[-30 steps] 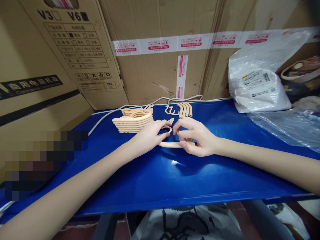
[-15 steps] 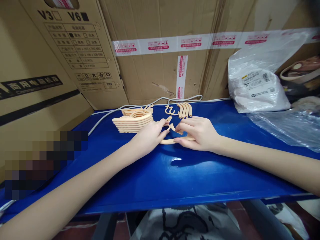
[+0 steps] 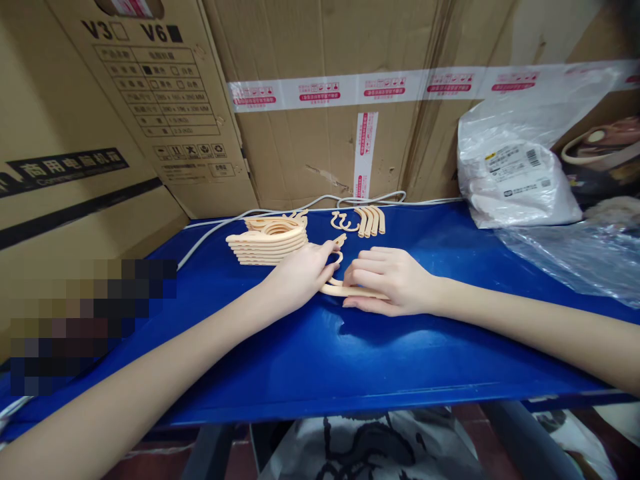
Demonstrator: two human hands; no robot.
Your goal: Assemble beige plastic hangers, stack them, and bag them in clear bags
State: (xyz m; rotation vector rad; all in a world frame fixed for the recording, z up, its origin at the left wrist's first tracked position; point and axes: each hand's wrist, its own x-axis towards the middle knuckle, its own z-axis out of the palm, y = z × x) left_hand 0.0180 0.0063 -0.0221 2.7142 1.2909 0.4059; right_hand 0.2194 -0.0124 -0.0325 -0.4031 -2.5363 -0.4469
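Pale peach hangers (image 3: 270, 251), plain blue tabletop (image 3: 300, 373), brown cardboard (image 3: 300, 147), white tape (image 3: 346, 92) — red-printed

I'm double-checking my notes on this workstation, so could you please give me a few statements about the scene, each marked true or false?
1. The left hand and right hand are both on the beige hanger. True.
2. The stack of hangers is to the right of the right hand. False: the stack of hangers is on the left, beside the left hand.
3. Loose curved pieces lie on the tabletop beyond the hands. True.
4. The tabletop is red. False: it is blue.
5. A white package is on the right side. True.
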